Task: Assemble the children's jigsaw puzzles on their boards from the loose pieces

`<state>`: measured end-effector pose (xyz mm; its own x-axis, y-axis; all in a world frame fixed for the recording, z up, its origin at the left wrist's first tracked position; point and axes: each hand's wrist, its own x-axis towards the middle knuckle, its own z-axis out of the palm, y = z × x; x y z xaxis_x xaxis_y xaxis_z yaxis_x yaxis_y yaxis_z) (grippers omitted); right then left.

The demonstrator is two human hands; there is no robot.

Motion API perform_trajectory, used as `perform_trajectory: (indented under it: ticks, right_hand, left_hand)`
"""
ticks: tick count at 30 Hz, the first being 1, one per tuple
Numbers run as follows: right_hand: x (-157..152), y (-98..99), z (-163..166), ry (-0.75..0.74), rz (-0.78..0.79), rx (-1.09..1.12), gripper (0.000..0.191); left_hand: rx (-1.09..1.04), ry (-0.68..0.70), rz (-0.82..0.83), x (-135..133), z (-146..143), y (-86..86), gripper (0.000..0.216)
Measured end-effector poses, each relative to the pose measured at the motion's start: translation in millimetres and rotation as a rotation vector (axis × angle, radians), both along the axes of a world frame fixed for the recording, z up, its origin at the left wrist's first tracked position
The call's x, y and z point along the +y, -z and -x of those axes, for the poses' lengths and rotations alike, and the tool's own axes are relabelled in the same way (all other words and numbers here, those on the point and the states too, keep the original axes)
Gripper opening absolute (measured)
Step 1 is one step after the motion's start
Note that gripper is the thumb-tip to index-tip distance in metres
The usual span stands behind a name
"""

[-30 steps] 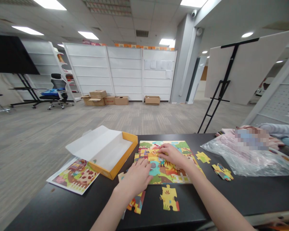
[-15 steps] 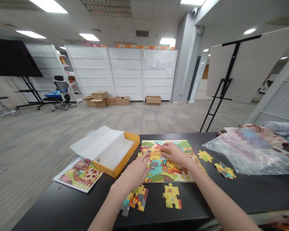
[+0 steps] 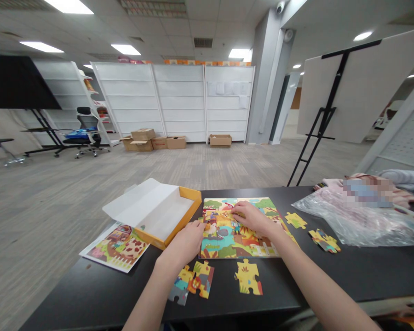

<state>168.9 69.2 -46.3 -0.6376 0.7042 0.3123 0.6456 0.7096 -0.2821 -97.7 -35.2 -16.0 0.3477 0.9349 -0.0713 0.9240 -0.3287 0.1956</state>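
A colourful jigsaw puzzle [image 3: 227, 239] lies partly joined on the black table [image 3: 331, 276]. My left hand [image 3: 184, 243] rests at the puzzle's left edge, fingers curled down on the pieces there. Flat on the upper middle of the puzzle is my right hand [image 3: 250, 218], its fingertips pressing a piece. Loose pieces lie near the front edge: a joined cluster [image 3: 195, 280] below my left hand and a yellow piece [image 3: 248, 276]. Two more pieces [image 3: 295, 220] [image 3: 324, 241] sit to the right.
An open yellow box with white inside [image 3: 155, 214] stands left of the puzzle, a picture sheet [image 3: 115, 246] beside it. A clear plastic bag [image 3: 362, 220] and cloth lie at the right. Beyond the table: an easel [image 3: 317, 124], cardboard boxes, white shelving, an office chair.
My left hand has slid left off the puzzle's middle to its left edge, uncovering the loose cluster. My right hand stays on the upper pieces. The view has shifted slightly.
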Motion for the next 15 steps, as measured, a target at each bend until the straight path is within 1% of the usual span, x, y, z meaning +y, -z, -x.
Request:
perform_trajectory:
  ticks: [6, 10, 15]
  right_hand:
    - [-0.1, 0.1, 0.4, 0.000, 0.007, 0.009, 0.017]
    - [-0.4, -0.2, 0.3, -0.005, 0.009, 0.025, 0.016]
    - [-0.9, -0.4, 0.9, -0.001, 0.010, 0.028, 0.015]
  left_hand:
    - [-0.060, 0.021, -0.024, 0.4, -0.6, -2.0, 0.033]
    - [-0.049, 0.008, -0.070, 0.0, -5.4, -1.2, 0.028]
    - [-0.044, 0.032, -0.095, 0.8, -7.5, 0.0, 0.023]
